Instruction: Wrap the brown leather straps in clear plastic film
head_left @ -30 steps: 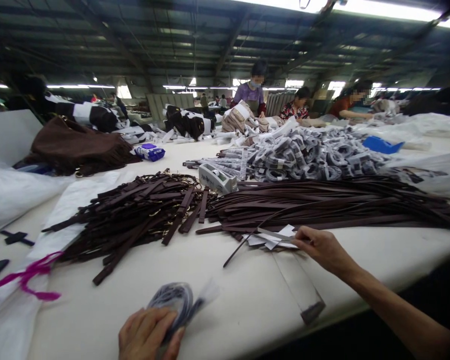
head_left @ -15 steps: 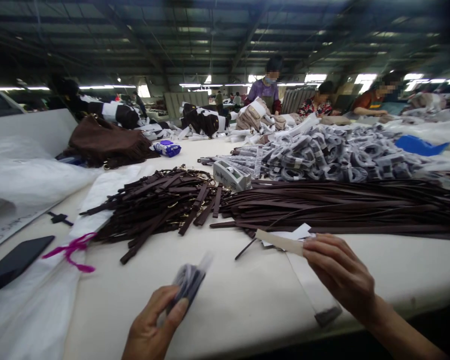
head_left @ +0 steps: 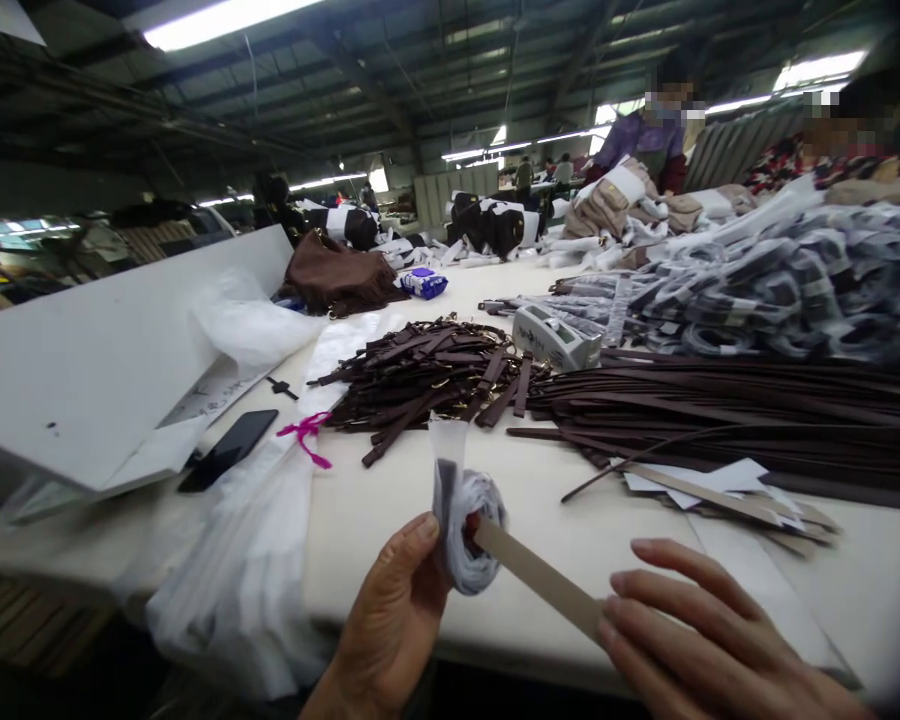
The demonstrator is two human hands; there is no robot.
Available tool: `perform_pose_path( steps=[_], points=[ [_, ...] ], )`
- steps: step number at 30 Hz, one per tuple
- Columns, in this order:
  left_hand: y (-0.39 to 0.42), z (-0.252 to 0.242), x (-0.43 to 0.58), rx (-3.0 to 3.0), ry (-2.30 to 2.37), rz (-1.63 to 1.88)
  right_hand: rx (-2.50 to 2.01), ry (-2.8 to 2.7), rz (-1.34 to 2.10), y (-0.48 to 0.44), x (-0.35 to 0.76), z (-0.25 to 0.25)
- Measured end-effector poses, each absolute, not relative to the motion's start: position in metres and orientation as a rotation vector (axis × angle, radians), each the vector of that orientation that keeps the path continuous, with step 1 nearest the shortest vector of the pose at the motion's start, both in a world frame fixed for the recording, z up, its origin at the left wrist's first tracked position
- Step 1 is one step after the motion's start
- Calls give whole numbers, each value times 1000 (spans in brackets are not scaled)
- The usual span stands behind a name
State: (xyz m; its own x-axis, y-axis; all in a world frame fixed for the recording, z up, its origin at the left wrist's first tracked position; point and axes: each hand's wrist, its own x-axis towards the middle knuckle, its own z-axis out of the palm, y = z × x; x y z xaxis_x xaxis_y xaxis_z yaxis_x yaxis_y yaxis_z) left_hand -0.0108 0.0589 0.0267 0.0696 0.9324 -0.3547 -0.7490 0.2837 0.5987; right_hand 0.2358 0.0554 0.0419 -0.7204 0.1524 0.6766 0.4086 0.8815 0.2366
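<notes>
Between left hand (head_left: pixel 399 612) and right hand (head_left: pixel 709 632), plastic-wrapped coil (head_left: pixel 457 535) showing; left gripping it, right pinching beige strip (head_left: pixel 544 582), tip sitting at coil's hole. Beyond left hand, brown straps (head_left: pixel 420 375) lying heaped.

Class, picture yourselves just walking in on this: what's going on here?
A person's left hand holds a plastic-wrapped roll above the table. The right hand holds a tan strip, its far end at the roll's centre; how deep it goes is unclear. Beyond lie short brown straps and long brown straps, with loose strips in front of the long ones.
</notes>
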Motion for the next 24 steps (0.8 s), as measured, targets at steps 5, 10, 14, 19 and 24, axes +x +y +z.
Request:
perform_pose_path(
  steps=[5, 10, 14, 19, 24],
  points=[
    [55, 26, -9, 439, 744, 1227, -410, -2462, -481, 58, 225, 49],
    [50, 26, -4, 486, 836, 1179, -431, -2436, -432, 61, 217, 42],
    [47, 22, -7, 598, 959, 1159, -421, -2449, -384, 61, 211, 46],
    [50, 18, -9, 1420, 1257, 950, -454, -2454, -280, 58, 207, 39],
    [57, 3, 2, 2153, 1410, 817, -537, -2519, -144, 67, 201, -1]
  ],
)
